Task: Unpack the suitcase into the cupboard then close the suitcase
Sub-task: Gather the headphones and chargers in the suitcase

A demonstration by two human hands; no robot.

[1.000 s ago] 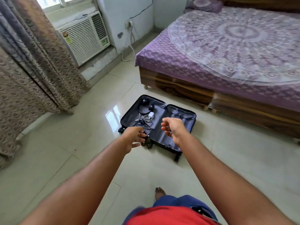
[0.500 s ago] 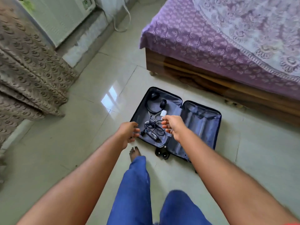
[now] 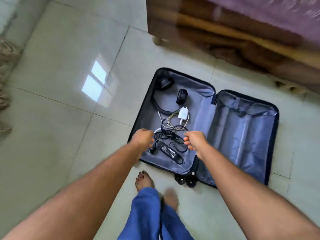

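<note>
An open dark suitcase [image 3: 242, 135] lies flat on the tiled floor, grey lining showing in both halves. Its left half holds black headphones [image 3: 166, 94], a white charger plug [image 3: 183, 113] with pale cable, and a black power adapter [image 3: 168, 150] amid tangled black cords. The right half holds nothing. My left hand [image 3: 142, 138] hovers over the left half's near edge, fingers loosely curled and holding nothing. My right hand [image 3: 195, 141] hangs just right of the cords, fingers loosely curled, also holding nothing. No cupboard is in view.
A wooden bed frame [image 3: 242, 42] with a purple cover stands beyond the suitcase at the top right. A curtain edge [image 3: 7, 84] hangs at the far left. My bare feet [image 3: 144, 179] stand on the tiles just before the suitcase wheels [image 3: 186, 181].
I have stepped closer and the view has tilted down, so the suitcase looms larger. Both hands have moved down over the left half, near the cords.
</note>
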